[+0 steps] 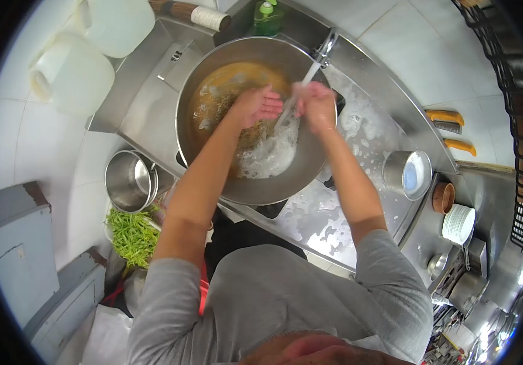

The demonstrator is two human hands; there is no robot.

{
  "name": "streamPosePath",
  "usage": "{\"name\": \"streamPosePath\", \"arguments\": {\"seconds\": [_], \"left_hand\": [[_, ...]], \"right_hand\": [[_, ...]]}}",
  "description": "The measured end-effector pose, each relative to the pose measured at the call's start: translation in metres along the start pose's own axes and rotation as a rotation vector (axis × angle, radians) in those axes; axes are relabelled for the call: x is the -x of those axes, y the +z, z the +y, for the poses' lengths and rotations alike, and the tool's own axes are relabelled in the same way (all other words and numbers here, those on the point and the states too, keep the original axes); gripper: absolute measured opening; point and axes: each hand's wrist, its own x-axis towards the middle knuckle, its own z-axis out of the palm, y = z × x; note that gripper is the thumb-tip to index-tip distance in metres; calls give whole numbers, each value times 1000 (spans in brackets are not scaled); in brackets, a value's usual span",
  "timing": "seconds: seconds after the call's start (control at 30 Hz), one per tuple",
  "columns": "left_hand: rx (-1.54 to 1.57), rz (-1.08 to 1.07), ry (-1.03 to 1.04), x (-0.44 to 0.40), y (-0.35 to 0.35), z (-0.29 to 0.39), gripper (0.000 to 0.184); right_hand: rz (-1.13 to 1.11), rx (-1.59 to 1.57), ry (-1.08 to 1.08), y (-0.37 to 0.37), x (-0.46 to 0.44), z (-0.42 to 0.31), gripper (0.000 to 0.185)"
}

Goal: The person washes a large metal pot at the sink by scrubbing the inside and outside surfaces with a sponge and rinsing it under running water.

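A large steel pot (191, 149) sits over the sink, with brownish water and white foam inside. From the tap (329, 47) a stream of water (285, 112) falls into it. My left hand (258, 107) is over the pot, left of the stream, fingers stretched out and holding nothing visible. On the stream's other side is my right hand (316, 107), close to the running water. Its fingers look bent but are smeared by motion, so I cannot make out whether anything is in them.
A green soap bottle (268, 18) stands behind the pot; white jugs (74, 74) are at left. Foam covers the steel counter (359, 176), where a smaller pot (397, 173) stands. Leafy greens (132, 236) and steel pots (129, 182) are lower left. Yellow-handled knives (446, 117) are by the right wall.
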Motion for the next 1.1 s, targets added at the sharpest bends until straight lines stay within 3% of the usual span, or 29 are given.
{"name": "streamPosePath", "arguments": {"seconds": [0.03, 0.13, 0.23, 0.27, 0.37, 0.4, 0.5, 0.53, 0.57, 0.6, 0.67, 0.73, 0.77, 0.8, 0.83, 0.87, 0.93, 0.97, 1.03, 1.1], "left_hand": [[132, -50, -68, -22, 2, -3, 54], [334, -264, -45, -48, 24, 2, 49], [625, -337, 43, -71, 35, 1, 52], [725, -353, 80, -76, 35, 1, 53], [945, -438, 292, -60, 69, -5, 49], [974, -472, 296, -48, 79, -7, 54], [987, -582, 164, -6, 109, -14, 79], [974, -486, 77, 4, 123, -27, 74], [957, -394, -8, 15, 132, -36, 69], [616, -370, -23, 34, 130, -43, 61], [-62, -303, -58, 81, 110, -37, 46], [-1259, 24, 556, 138, 66, 8, 32], [-1261, 279, 566, 170, 52, 33, 28], [-1288, 507, 882, 187, 23, 52, 32], [-987, 610, 812, 202, 0, 74, 39], [-1107, 815, 790, 221, -17, 98, 50], [-1064, 948, 820, 211, -70, 117, 55], [-847, 775, 707, 198, -88, 117, 51], [-420, 432, 478, 174, -112, 118, 42], [-233, 289, 414, 168, -107, 124, 31]], "right_hand": [[-15, 86, 74, 12, 3, -4, 23], [-9, -133, 277, 21, -26, -10, 22], [-270, -689, 438, 14, -36, -3, 23], [-474, -739, 449, 6, -32, -3, 28], [-439, -962, 434, 23, -44, -5, 29], [-333, -1177, 443, 40, -57, 0, 34], [-434, -855, 344, 59, -88, -6, 35], [-560, -617, 345, 61, -94, -12, 35], [-632, -178, 283, 59, -86, -28, 35], [-683, 262, 211, 55, -70, -46, 35], [-919, 1137, 88, 40, -94, -2, 29], [-608, 392, 394, 10, -74, 19, 29], [-429, 21, 519, 0, -61, 22, 29], [-409, -174, 497, -2, -49, 13, 28], [-380, -372, 468, -2, -36, -4, 27], [-353, -567, 437, -4, -21, -16, 27], [-427, -276, 372, -8, 11, -26, 30], [-456, -128, 340, -11, 32, -29, 33], [-743, 458, 84, -26, 82, -5, 41], [-869, 923, -114, -42, 147, 8, 52]]}}
